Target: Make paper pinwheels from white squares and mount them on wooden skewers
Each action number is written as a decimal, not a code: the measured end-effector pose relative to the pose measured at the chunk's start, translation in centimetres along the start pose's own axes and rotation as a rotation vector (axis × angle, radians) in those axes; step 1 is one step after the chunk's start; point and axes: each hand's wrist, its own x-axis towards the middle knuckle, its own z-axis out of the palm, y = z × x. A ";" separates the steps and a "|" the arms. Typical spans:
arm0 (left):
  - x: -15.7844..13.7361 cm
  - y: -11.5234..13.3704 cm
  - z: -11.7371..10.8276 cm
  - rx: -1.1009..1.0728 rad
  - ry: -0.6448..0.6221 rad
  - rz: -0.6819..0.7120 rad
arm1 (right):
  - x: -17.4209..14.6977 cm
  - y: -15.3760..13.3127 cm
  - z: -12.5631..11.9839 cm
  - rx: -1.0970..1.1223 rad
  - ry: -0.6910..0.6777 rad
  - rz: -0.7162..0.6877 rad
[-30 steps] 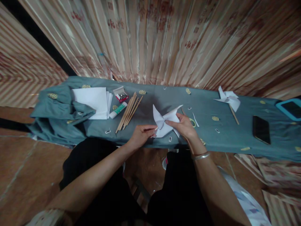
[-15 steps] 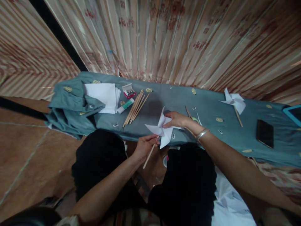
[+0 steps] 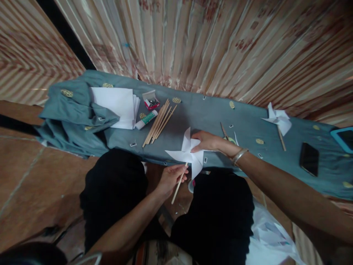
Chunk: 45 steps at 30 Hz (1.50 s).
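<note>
A white paper pinwheel [image 3: 196, 159] is between my hands at the near edge of the cloth-covered table. My left hand [image 3: 171, 179] pinches its thin wooden stick [image 3: 178, 187] just below the paper blades; the stick's lower end points down toward my lap. From the right, my right hand [image 3: 205, 141] is closed on the pinwheel's middle, thumb near the centre and fingers partly behind a blade. Beyond my hands lies a bundle of loose wooden sticks [image 3: 159, 123]. Scissors [image 3: 224, 131], partly hidden behind my right wrist, rest close to that hand.
The table [image 3: 198, 114] carries a stack of white paper [image 3: 113, 106], a glue stick [image 3: 146, 119] and an open small box of metal pins [image 3: 150, 100]. Toward the right lie another paper pinwheel [image 3: 278, 118], a phone [image 3: 309, 159] and a blue-edged device [image 3: 343, 139]. A pleated curtain [image 3: 176, 44] hangs behind.
The view has shifted slightly. The pinwheel's blades have turned a little and face me more squarely. My left fingers sit slightly lower along the stick; my right hand keeps its hold at the middle.
</note>
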 end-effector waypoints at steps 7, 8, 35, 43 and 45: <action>0.4 -0.7 -0.1 -0.013 0.004 0.043 | -0.3 -1.5 -0.7 -0.193 -0.104 0.047; 0.4 -0.7 -0.1 -0.010 0.000 0.045 | -0.4 -1.7 -0.8 -0.206 -0.108 0.056; 0.2 -2.2 -0.1 0.164 -0.206 -0.029 | 0.4 -0.6 -1.3 -0.211 -0.168 0.063; 0.3 -2.3 0.2 0.140 -0.217 -0.033 | 0.7 -0.4 -1.2 -0.197 -0.162 0.077; 0.2 -2.2 0.4 0.135 -0.218 -0.032 | 0.7 -0.4 -1.0 -0.197 -0.153 0.086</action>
